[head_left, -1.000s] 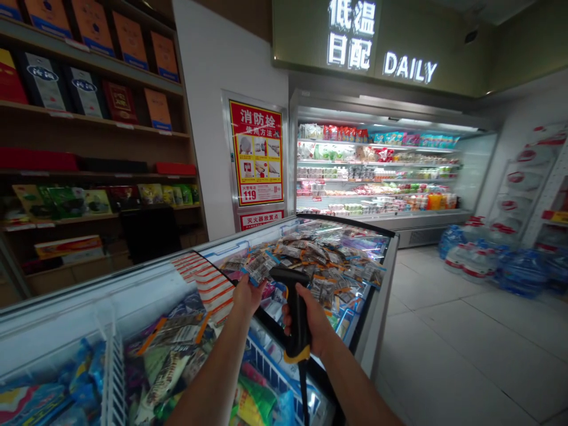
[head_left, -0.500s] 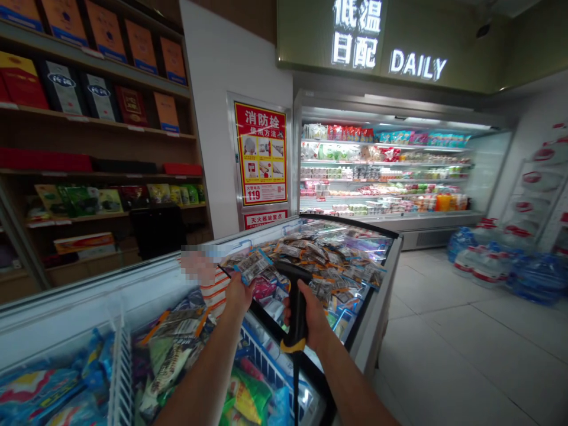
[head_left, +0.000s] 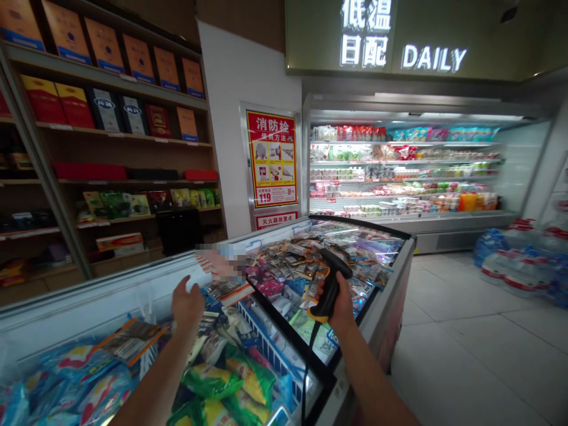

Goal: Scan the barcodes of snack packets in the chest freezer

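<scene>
Right hand (head_left: 342, 305): fingers wrapped round our black-and-yellow, pistol-shaped plastic scanner (head_left: 327, 296), above the white-rimmed chest freezer (head_left: 404, 255) | Left hand (head_left: 189, 303): half-open, apparently empty, near an orange-edged brown plastic packet (head_left: 133, 340) | Risk, we judge: thin black cable (head_left: 305, 378) snagging, jerking our grip loose.

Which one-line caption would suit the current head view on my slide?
Right grip holding a black handheld scanner, left grip with no visible item, over a freezer of packaged goods.

"低温日配 DAILY" on overhead sign (head_left: 406, 38), "消防栓" and "119" on poster (head_left: 273, 161)
</scene>
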Available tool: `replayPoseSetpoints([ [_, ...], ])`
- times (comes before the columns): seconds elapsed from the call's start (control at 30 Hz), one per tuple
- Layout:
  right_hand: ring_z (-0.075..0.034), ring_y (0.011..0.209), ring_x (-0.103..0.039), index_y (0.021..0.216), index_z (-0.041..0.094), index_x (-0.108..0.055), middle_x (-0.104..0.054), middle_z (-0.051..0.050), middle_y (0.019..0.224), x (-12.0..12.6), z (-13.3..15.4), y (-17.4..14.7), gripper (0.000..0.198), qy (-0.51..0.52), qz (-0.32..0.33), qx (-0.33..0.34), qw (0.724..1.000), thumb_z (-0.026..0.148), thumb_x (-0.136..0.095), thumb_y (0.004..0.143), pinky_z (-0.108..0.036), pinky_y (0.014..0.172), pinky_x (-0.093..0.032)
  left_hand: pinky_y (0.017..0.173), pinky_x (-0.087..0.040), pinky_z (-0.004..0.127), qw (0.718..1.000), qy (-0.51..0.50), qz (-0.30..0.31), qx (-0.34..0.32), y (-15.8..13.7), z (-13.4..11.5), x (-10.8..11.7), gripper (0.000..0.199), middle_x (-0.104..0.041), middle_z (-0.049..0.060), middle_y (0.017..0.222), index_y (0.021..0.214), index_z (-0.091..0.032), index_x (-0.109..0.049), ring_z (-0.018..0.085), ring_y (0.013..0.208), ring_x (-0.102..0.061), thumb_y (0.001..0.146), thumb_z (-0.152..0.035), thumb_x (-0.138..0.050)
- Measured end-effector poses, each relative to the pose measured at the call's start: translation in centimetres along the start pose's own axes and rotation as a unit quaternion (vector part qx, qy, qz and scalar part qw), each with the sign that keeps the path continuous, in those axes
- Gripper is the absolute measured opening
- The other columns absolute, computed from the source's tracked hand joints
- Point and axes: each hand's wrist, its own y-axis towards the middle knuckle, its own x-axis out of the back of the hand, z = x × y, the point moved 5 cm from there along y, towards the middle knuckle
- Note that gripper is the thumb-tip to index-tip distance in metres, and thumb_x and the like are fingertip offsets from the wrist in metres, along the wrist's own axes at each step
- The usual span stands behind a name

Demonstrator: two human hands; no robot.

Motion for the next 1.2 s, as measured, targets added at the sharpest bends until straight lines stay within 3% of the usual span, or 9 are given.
replayPoseSetpoints([
  [0.1,-0.008,0.040,-0.046,0.070,0.018,-0.051,-0.055,0.003,0.052,0.3,0.0,0.0,0.028,-0.012,-0.004,0.003,1.000,0.045,-0.058,0.066,-0.019,0.037,-0.038,0.098,-0.020,0.054,0.973,0.152,0.118,-0.126,-1.6,-1.8,-2.6,0.035,-0.047,0.012,0.126,0.105,-0.022,-0.055,0.033,0.122,-0.033,0.073,-0.032,-0.044],
  [0.2,-0.008,0.040,-0.047,0.069,0.018,-0.051,-0.055,0.003,0.051,0.6,0.1,-0.1,0.028,-0.020,-0.008,0.006,1.000,0.045,-0.057,0.065,-0.020,0.037,-0.038,0.092,-0.016,0.064,0.938,0.259,0.179,-0.146,-2.2,-1.0,-3.6,0.037,-0.047,0.012,0.126,0.106,-0.027,-0.056,0.037,0.119,-0.035,0.072,-0.039,-0.045],
  [0.47,-0.009,0.042,-0.048,0.076,0.019,-0.051,-0.054,0.005,0.053,1.7,1.0,-1.0,0.029,-0.007,-0.024,0.026,0.999,0.045,-0.056,0.064,-0.020,0.039,-0.039,0.086,-0.018,0.067,0.924,0.370,0.070,-0.066,0.1,2.4,2.9,0.046,-0.048,0.018,0.121,0.100,-0.023,-0.059,0.043,0.115,-0.035,0.068,-0.053,-0.047],
  [0.8,-0.010,0.042,-0.050,0.073,0.018,-0.050,-0.056,0.004,0.052,2.5,1.0,-1.2,0.026,0.010,-0.037,0.023,0.999,0.043,-0.054,0.066,-0.021,0.038,-0.040,0.090,-0.018,0.064,0.929,0.368,0.041,-0.023,0.0,1.4,3.9,0.045,-0.049,0.015,0.121,0.097,-0.021,-0.058,0.043,0.115,-0.036,0.070,-0.055,-0.047],
  [0.9,-0.009,0.041,-0.049,0.071,0.018,-0.050,-0.056,0.004,0.051,2.5,1.1,-1.5,0.025,-0.002,-0.045,0.035,0.998,0.042,-0.053,0.066,-0.021,0.037,-0.040,0.092,-0.014,0.065,0.920,0.374,0.018,-0.118,-1.9,-2.5,1.3,0.047,-0.038,0.015,0.132,0.109,-0.018,-0.052,0.041,0.124,-0.024,0.073,-0.048,-0.048],
  [0.97,-0.010,0.040,-0.049,0.070,0.017,-0.050,-0.056,0.003,0.050,2.4,1.1,-1.6,0.024,-0.015,-0.050,0.046,0.998,0.041,-0.053,0.067,-0.021,0.037,-0.040,0.094,-0.018,0.060,0.928,0.330,0.058,-0.161,-4.0,-5.7,-2.3,0.047,-0.038,0.016,0.133,0.116,-0.018,-0.049,0.036,0.125,-0.026,0.076,-0.043,-0.045],
  [1.03,-0.010,0.040,-0.050,0.072,0.017,-0.052,-0.057,0.003,0.050,2.4,1.1,-1.6,0.025,-0.018,-0.050,0.049,0.997,0.041,-0.053,0.067,-0.021,0.037,-0.041,0.094,-0.027,0.050,0.931,0.270,0.169,-0.179,-7.0,-8.5,-7.1,0.047,-0.045,0.015,0.128,0.116,-0.018,-0.049,0.032,0.120,-0.037,0.077,-0.043,-0.043],
  [1.1,-0.010,0.040,-0.050,0.074,0.017,-0.053,-0.057,0.003,0.050,2.5,1.1,-1.5,0.025,-0.012,-0.050,0.047,0.998,0.041,-0.053,0.067,-0.020,0.037,-0.040,0.091,-0.034,0.041,0.914,0.228,0.283,-0.180,-10.3,-10.4,-12.0,0.050,-0.053,0.014,0.121,0.117,-0.018,-0.050,0.028,0.112,-0.046,0.074,-0.044,-0.047],
  [1.2,-0.010,0.040,-0.051,0.075,0.016,-0.053,-0.058,0.002,0.049,2.7,1.0,-1.3,0.027,-0.011,-0.054,0.050,0.997,0.042,-0.053,0.068,-0.021,0.036,-0.041,0.083,-0.038,0.038,0.901,0.223,0.339,-0.151,-13.9,-11.3,-16.9,0.050,-0.060,0.013,0.111,0.109,-0.017,-0.055,0.029,0.105,-0.051,0.069,-0.047,-0.054],
])
